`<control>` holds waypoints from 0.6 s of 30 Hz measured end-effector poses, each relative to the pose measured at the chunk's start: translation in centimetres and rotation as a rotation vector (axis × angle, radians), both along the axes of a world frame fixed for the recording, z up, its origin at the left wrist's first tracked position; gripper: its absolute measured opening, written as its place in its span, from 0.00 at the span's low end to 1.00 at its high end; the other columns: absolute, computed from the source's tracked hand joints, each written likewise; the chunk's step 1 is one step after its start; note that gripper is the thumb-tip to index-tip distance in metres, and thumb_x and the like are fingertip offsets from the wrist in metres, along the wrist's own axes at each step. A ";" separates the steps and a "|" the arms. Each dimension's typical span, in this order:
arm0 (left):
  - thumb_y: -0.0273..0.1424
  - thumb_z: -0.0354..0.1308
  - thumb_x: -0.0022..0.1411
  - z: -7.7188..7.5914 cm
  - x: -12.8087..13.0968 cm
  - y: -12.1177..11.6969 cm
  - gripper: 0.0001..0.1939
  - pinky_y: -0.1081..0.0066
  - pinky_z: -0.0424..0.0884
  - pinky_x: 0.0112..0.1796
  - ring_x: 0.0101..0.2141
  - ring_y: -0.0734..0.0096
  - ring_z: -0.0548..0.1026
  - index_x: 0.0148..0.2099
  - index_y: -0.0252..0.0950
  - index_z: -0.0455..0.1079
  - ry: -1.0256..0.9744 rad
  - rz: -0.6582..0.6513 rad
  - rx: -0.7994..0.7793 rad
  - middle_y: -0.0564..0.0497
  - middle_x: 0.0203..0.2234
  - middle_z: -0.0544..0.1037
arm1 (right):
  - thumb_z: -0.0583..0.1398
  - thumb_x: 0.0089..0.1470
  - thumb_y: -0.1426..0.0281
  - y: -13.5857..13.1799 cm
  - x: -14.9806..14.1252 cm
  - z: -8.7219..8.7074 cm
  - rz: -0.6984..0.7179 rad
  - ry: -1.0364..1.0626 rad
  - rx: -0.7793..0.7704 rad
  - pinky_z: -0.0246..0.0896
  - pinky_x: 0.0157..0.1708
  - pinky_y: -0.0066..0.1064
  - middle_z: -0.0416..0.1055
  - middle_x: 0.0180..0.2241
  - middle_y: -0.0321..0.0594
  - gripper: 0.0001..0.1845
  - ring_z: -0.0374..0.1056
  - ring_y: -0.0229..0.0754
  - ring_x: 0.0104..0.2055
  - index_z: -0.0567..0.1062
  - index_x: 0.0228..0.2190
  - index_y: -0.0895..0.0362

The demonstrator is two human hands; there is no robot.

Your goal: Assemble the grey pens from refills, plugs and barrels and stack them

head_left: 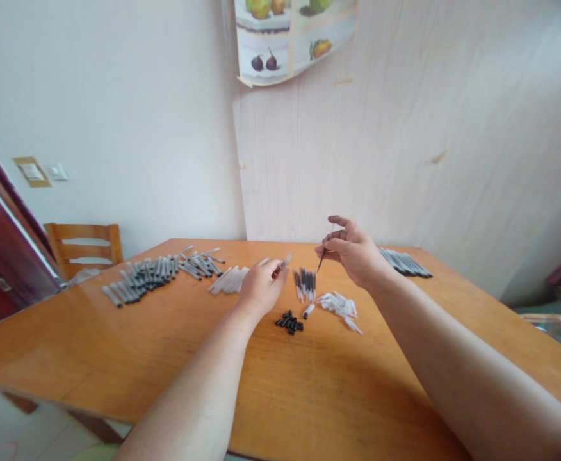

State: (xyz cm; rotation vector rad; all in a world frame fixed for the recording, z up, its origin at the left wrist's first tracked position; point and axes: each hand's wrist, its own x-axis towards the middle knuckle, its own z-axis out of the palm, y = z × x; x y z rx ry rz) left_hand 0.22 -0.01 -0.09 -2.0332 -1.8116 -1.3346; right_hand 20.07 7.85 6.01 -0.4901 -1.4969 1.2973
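Note:
Above the middle of the table, my left hand (pixel 262 285) is closed around a translucent pen barrel (pixel 287 260), whose end sticks out past the fingers. Higher and to the right, my right hand (pixel 350 251) pinches a thin dark pen refill (pixel 322 257) that slants downward. Below it lies a row of dark-filled refills (pixel 305 285). A heap of clear pen caps (pixel 341 305) is right of that row. Small black plugs (pixel 290 322) are piled nearer me, with a single cap (pixel 308 311) beside them. Translucent barrels (pixel 227 280) lie just left of my left hand, partly hidden by it.
Many pens with black ends (pixel 146 276) cover the left of the wooden table (pixel 280 397), with another group (pixel 201 262) behind. A neat row of pens (pixel 405 262) lies at the back right. A wooden chair (pixel 86 248) stands beyond the left edge; a wall is behind.

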 end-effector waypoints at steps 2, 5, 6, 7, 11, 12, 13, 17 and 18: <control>0.36 0.52 0.63 -0.1 0.0 0.0 0.12 0.70 0.65 0.37 0.35 0.69 0.72 0.44 0.39 0.73 0.002 -0.010 0.002 0.49 0.33 0.75 | 0.61 0.45 0.71 -0.1 -0.2 0.1 -0.073 0.029 0.071 0.71 0.38 0.38 0.66 0.29 0.31 0.30 0.72 0.40 0.32 0.61 0.51 0.53; 0.36 0.53 0.63 -0.2 0.1 0.1 0.12 0.70 0.65 0.37 0.35 0.69 0.72 0.44 0.39 0.73 0.013 -0.029 0.001 0.49 0.34 0.75 | 0.61 0.46 0.68 -0.2 -0.5 0.2 -0.166 0.072 0.143 0.70 0.37 0.36 0.65 0.29 0.32 0.28 0.73 0.41 0.34 0.60 0.49 0.53; 0.36 0.53 0.63 -0.2 0.1 0.1 0.12 0.70 0.65 0.37 0.35 0.69 0.72 0.44 0.39 0.74 0.020 -0.033 0.000 0.49 0.33 0.75 | 0.61 0.47 0.67 -0.3 -0.6 0.2 -0.192 0.084 0.164 0.70 0.37 0.36 0.65 0.30 0.32 0.28 0.73 0.40 0.34 0.60 0.49 0.53; 0.35 0.53 0.63 -0.2 0.2 0.1 0.12 0.70 0.65 0.36 0.35 0.69 0.72 0.44 0.39 0.74 0.028 -0.037 -0.001 0.49 0.33 0.75 | 0.61 0.47 0.67 -0.3 -0.7 0.2 -0.216 0.092 0.184 0.70 0.36 0.36 0.65 0.30 0.33 0.27 0.73 0.40 0.33 0.59 0.49 0.52; 0.35 0.53 0.63 -0.2 0.3 0.1 0.12 0.71 0.65 0.34 0.32 0.71 0.71 0.44 0.39 0.74 0.053 -0.052 -0.013 0.50 0.30 0.73 | 0.59 0.50 0.67 -0.2 -1.2 -0.1 -0.288 0.107 0.254 0.71 0.36 0.35 0.66 0.33 0.35 0.25 0.72 0.39 0.34 0.58 0.49 0.51; 0.35 0.53 0.63 -0.1 0.3 0.1 0.12 0.71 0.65 0.34 0.32 0.71 0.71 0.44 0.39 0.74 0.056 -0.056 -0.016 0.50 0.30 0.73 | 0.58 0.50 0.67 -0.2 -1.2 -0.2 -0.300 0.108 0.268 0.71 0.36 0.35 0.66 0.33 0.35 0.25 0.72 0.39 0.34 0.58 0.49 0.51; 0.34 0.53 0.63 -0.1 0.4 0.0 0.12 0.72 0.65 0.34 0.32 0.71 0.71 0.44 0.39 0.74 0.057 -0.059 -0.019 0.50 0.29 0.73 | 0.58 0.51 0.67 -0.1 -1.3 -0.3 -0.311 0.106 0.280 0.71 0.36 0.35 0.66 0.34 0.36 0.25 0.72 0.39 0.34 0.57 0.50 0.51; 0.34 0.52 0.63 0.0 0.5 -0.1 0.11 0.72 0.64 0.33 0.31 0.71 0.70 0.44 0.39 0.74 0.063 -0.072 -0.024 0.50 0.29 0.72 | 0.58 0.51 0.67 0.0 -1.4 -0.6 -0.337 0.093 0.307 0.71 0.36 0.36 0.66 0.34 0.36 0.24 0.72 0.40 0.35 0.57 0.50 0.50; 0.34 0.52 0.63 0.0 0.5 -0.1 0.11 0.72 0.64 0.33 0.31 0.71 0.70 0.43 0.39 0.74 0.065 -0.075 -0.026 0.51 0.29 0.72 | 0.58 0.51 0.68 0.0 -1.4 -0.6 -0.337 0.092 0.307 0.71 0.36 0.36 0.66 0.33 0.36 0.24 0.72 0.40 0.34 0.58 0.50 0.50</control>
